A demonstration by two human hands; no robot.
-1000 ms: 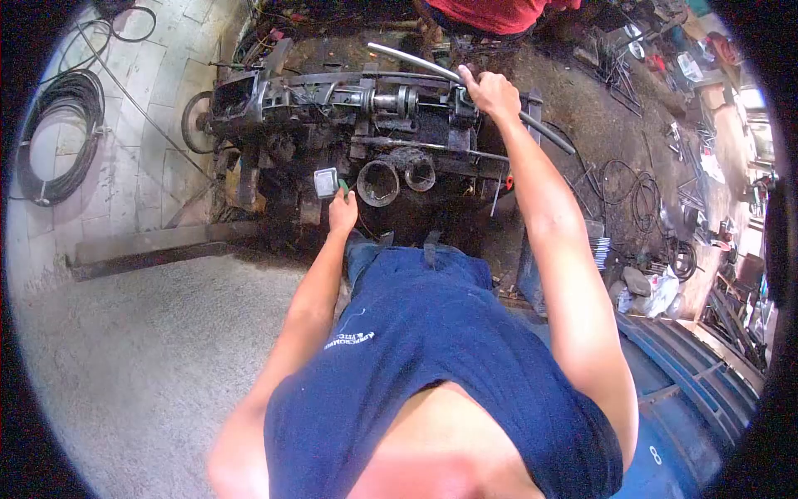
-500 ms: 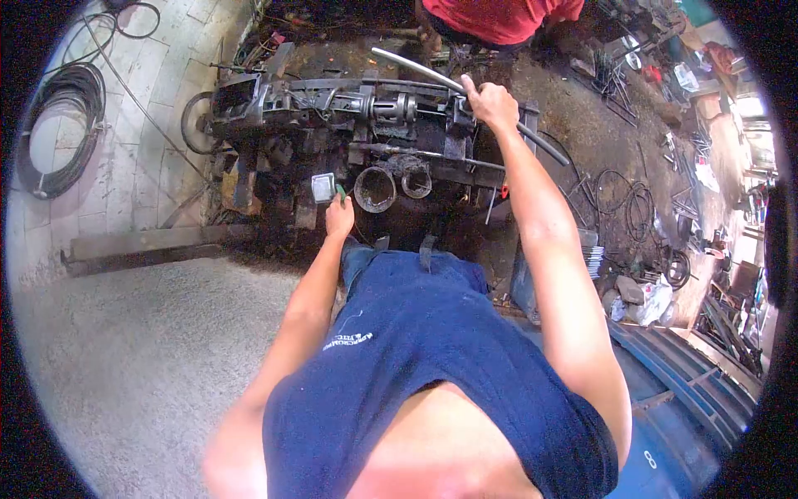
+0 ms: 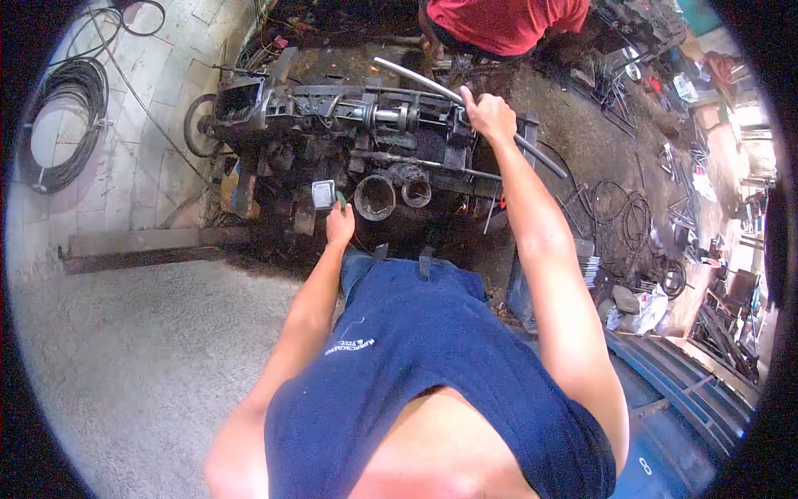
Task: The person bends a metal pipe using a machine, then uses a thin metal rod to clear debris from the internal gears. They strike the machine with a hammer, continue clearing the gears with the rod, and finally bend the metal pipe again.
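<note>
I log the rod [image 3: 436,86] slanting slightly steeper, extending both sides of the right grip [image 3: 490,116], wrapped around it. Left grip [image 3: 339,223] stays curled on a green handle [image 3: 340,198]; I judge work uninterrupted.

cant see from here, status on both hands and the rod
Right hand gripping grey rod. Left hand at green part beside pale square box; grip unclear. Possible obstruction: person in red shirt ahead.

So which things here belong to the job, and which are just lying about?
Job, apparently:
long rod in the right hand
green thing in the left hand
machine in front

Lying about, apparently:
coiled cable, far left
white plastic bag, right
</note>
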